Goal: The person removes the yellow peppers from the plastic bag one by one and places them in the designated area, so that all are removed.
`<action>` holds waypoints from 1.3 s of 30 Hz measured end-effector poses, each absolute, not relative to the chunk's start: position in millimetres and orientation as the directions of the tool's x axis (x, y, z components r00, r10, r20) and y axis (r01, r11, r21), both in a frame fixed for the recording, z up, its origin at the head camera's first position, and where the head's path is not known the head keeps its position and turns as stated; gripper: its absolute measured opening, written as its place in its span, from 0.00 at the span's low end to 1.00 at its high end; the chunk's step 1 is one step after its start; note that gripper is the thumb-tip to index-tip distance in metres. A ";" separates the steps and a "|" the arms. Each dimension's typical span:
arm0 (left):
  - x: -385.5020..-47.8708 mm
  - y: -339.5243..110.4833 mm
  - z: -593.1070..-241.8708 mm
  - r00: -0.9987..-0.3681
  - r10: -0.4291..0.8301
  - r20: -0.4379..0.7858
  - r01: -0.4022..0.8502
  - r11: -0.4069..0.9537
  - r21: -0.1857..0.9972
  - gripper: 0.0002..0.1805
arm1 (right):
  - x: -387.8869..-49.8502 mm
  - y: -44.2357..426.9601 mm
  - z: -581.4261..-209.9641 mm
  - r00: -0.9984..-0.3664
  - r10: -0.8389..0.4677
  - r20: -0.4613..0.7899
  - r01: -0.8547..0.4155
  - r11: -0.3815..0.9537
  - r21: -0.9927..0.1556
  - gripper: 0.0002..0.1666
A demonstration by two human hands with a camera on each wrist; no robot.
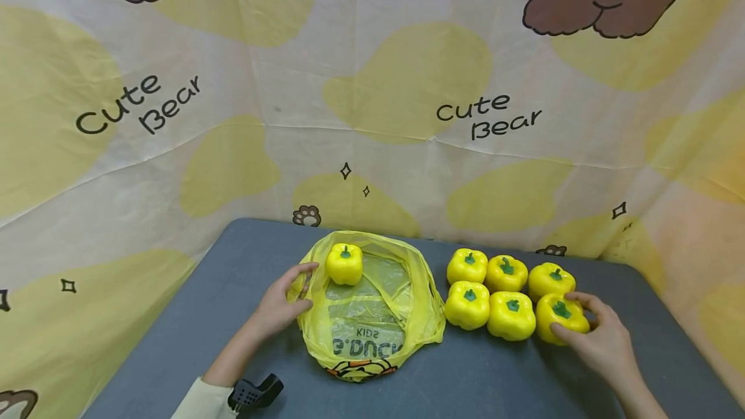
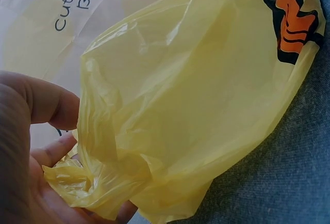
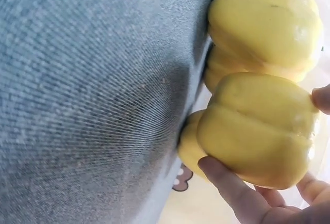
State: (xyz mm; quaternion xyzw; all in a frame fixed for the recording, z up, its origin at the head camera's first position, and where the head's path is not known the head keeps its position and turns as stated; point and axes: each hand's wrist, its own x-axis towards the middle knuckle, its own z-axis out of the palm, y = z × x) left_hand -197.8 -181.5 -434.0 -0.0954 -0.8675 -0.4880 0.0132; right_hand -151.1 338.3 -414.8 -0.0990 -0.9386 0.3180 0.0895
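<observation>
A yellow plastic bag point(image 1: 427, 315) lies with its mouth spread wide on the table. One yellow bell pepper point(image 1: 345, 265) with a green stem sits inside at its back left. My left hand point(image 1: 279, 302) holds the bag's left rim; in the left wrist view, gathered plastic point(image 2: 98, 177) lies between thumb and fingers, some of which it hides. My right hand point(image 1: 602, 341) grips the nearest-right bell pepper point(image 1: 555, 322), with thumb point(image 3: 227, 182) and fingers around its sides. Whether this pepper touches the table is unclear.
Several more yellow bell peppers point(image 1: 467, 304) stand close together in two rows right of the bag. The dark grey table point(image 1: 465, 380) ends against a patterned cloth backdrop point(image 1: 396, 108). A black device point(image 1: 256, 393) is strapped at my left wrist.
</observation>
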 end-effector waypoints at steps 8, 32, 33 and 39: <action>-198.2 -181.7 -435.3 -0.980 0.154 0.127 0.189 0.506 0.842 0.35 | -154.4 336.5 -417.1 -0.973 0.226 0.049 0.151 0.781 -0.606 0.42; -199.2 -182.8 -437.3 -0.975 0.166 0.149 0.214 0.506 0.835 0.35 | -159.0 335.8 -415.4 -0.981 0.180 -0.078 0.191 0.778 -0.598 0.50; -199.3 -182.7 -437.2 -0.975 0.165 0.147 0.212 0.505 0.837 0.35 | -158.9 335.6 -415.0 -0.981 0.175 -0.079 0.187 0.780 -0.597 0.50; -199.5 -182.3 -437.2 -0.978 0.160 0.136 0.200 0.501 0.842 0.35 | -157.5 334.0 -414.1 -0.986 0.152 -0.070 0.164 0.792 -0.589 0.51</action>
